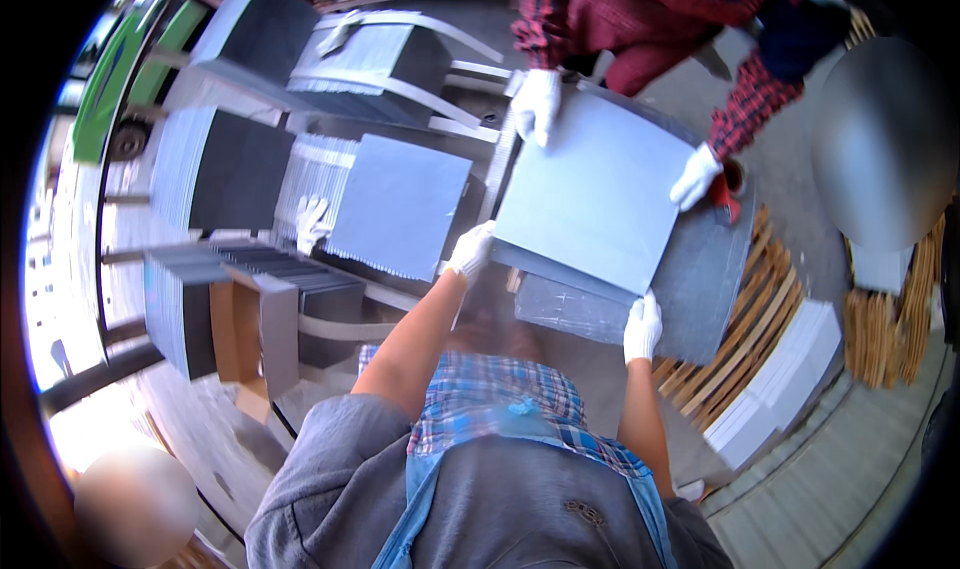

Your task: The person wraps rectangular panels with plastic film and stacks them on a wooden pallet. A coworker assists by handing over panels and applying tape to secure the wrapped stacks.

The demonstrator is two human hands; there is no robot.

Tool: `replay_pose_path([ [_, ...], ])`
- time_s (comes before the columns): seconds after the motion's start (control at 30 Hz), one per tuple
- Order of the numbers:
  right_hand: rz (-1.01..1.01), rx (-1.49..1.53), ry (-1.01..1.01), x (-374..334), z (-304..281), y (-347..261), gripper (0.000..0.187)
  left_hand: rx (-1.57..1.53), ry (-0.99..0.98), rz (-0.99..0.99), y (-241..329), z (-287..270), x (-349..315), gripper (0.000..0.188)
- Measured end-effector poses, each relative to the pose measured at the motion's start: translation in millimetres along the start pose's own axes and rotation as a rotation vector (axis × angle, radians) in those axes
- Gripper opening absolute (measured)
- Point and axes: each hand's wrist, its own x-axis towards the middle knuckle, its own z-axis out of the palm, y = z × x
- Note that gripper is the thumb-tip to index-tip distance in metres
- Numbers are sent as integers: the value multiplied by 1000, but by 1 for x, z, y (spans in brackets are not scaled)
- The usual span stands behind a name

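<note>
"Head view: where are the person's left hand (470, 251) and right hand (642, 329)?"

"Both wear white gloves and reach away from the body to the near edge of a large grey sheet (590, 189). The left one is at its near left corner, the right one at its near right corner."

"And the fingers?"

"On the left, they are bent together and pinch the corner; the fingertips are hidden, so their spacing cannot be told. On the right, they are pressed close together and pinch the other corner, with the undersides out of sight."

"Where does the sheet lie?"

"Between the person and a co-worker (640, 29) opposite, above a wider dark board (700, 309). Whether it touches that board cannot be told."

"Does the co-worker touch it?"

"Yes, with two gloved hands: one (537, 107) at the far left corner, one (696, 176) at the right edge. The checked sleeves are red and black."

"What stands around them?"

"To the left, a smaller grey sheet (405, 207) rests on a stack, a loose white glove (312, 224) just beside it. Nearer the person is an open cardboard box (265, 334). To the right, wooden strips (735, 314) lie in a row, next to a pile of white boards (785, 384)."
</note>
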Motion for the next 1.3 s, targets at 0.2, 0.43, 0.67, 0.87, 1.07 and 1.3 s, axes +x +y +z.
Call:
replay_pose_path([
  [0.2, 368, 514, -59, -10, -11, 9, 45, -183, 94, -132, -3, -23, -15, 53],
  [0.43, 42, 4, -309, -74, -35, -2, 32, 163, 687, -40, -72, -109, -17, 50],
  [0.67, -386, -48, -748, -85, 10, -143, 23, -721, 633, -448, -147, -168, -1, 29],
  [0.87, -729, 2, -726, -45, 121, -275, 28, -902, 529, -565, -152, -157, 5, 30],
  [1.07, -859, -317, -669, 45, 266, -331, 50, -944, 344, -563, -150, -153, -2, 27],
  [1.3, -806, -721, -734, 131, 363, -342, 68, -1247, 278, -531, -148, -157, 0, 25],
])
